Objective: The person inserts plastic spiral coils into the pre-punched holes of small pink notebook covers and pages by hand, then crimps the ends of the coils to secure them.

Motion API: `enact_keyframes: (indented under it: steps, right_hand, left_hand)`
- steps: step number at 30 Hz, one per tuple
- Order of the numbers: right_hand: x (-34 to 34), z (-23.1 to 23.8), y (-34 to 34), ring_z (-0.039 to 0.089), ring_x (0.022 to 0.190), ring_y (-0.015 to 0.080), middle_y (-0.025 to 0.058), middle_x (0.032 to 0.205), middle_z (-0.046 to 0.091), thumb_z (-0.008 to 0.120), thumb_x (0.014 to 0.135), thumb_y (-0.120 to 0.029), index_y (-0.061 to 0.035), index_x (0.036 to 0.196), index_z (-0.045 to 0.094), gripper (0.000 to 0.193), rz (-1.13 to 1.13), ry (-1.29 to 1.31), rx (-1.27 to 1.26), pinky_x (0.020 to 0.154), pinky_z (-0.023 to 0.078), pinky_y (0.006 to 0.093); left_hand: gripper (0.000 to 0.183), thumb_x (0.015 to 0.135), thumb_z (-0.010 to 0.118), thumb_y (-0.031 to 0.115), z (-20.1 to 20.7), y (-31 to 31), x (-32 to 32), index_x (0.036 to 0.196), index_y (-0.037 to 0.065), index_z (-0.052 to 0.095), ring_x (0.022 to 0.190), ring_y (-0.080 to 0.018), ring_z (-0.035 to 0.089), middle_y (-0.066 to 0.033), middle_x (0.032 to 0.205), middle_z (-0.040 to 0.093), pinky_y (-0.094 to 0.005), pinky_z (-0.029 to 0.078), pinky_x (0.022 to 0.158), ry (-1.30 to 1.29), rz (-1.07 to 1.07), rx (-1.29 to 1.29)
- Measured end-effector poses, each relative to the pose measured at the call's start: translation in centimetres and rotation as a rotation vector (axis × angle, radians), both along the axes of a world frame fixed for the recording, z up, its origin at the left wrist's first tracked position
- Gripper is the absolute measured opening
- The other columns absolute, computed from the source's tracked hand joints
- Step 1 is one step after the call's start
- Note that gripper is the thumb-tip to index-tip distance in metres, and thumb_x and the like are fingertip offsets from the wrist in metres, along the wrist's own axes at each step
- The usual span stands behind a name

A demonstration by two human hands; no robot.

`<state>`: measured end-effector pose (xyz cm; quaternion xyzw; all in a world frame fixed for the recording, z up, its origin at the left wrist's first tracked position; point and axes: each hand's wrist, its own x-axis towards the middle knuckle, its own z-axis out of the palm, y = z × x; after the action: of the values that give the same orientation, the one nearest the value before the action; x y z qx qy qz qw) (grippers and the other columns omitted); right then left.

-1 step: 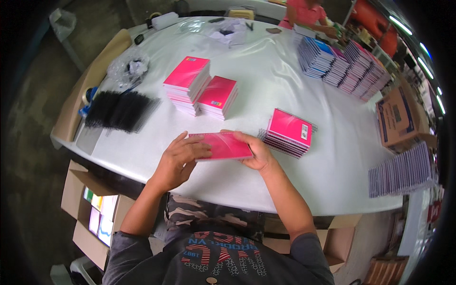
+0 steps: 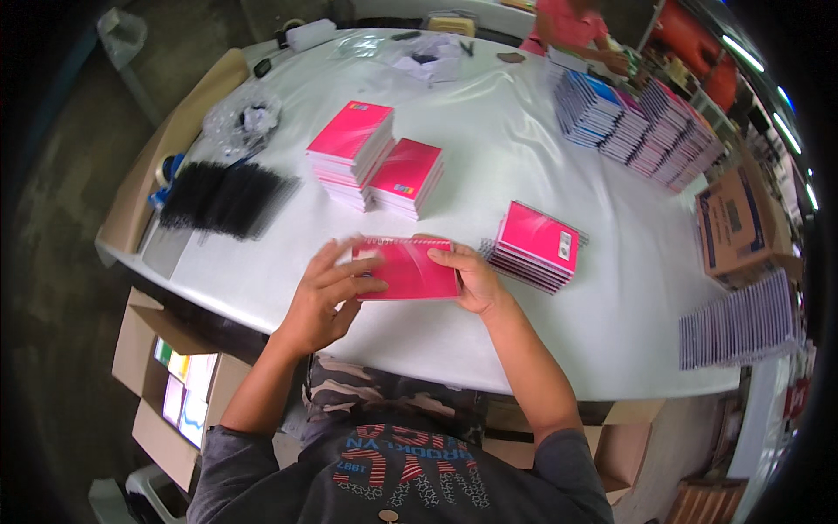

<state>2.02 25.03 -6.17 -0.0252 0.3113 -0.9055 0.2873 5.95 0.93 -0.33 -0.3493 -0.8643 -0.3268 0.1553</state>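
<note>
A pink wire-bound notebook is held over the near part of the table, its coil along the far edge. My right hand grips its right end, thumb on the cover and fingers beneath. My left hand has its fingers spread over the left end; the fingertips are slightly blurred. Just right of my right hand is a pile of bound pink notebooks. Beyond the held notebook stand two stacks of pink-covered books, a taller one and a lower one.
Black binding coils lie at the left, near crumpled clear plastic. Notebook stacks stand far right, by a co-worker in pink. A cardboard box and a notebook row line the right edge. An open carton stands lower left.
The held notebook has tilted so that more of its cover and its coil edge show. My left fingers have lifted and spread slightly. My right hand keeps its grip.
</note>
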Motion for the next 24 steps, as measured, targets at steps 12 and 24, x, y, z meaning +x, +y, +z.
enact_keyframes:
  steps: [12, 24]
  right_hand:
    - [0.6, -2.9, -1.6, 0.055, 0.096, 0.0121, 0.0062, 0.103, 0.063, 0.059, 0.081, 0.001, -0.0014, 0.093, 0.057, 0.012, -0.191, 0.587, 0.404, 0.088, 0.043, 0.0271]
    - [0.6, -2.5, -1.2, 0.054, 0.084, 0.0082, 0.0062, 0.099, 0.066, 0.057, 0.089, -0.007, -0.0083, 0.117, 0.061, 0.028, -0.146, 0.74, 0.817, 0.08, 0.044, 0.0228]
  left_hand:
    - [0.042, 0.078, 0.05, -0.005, -7.7, 2.3, -1.1, 0.12, 0.0, 0.046, 0.088, -0.0112, 0.051, -0.006, 0.104, 0.05, -0.022, 0.043, 0.077, -0.787, 0.18, 0.823]
    - [0.024, 0.077, 0.053, 0.004, -7.0, -4.8, -10.8, 0.1, 0.008, 0.06, 0.083, -0.0288, 0.059, -0.0119, 0.091, 0.06, -0.0389, 0.047, 0.074, -0.026, 0.6, -0.011]
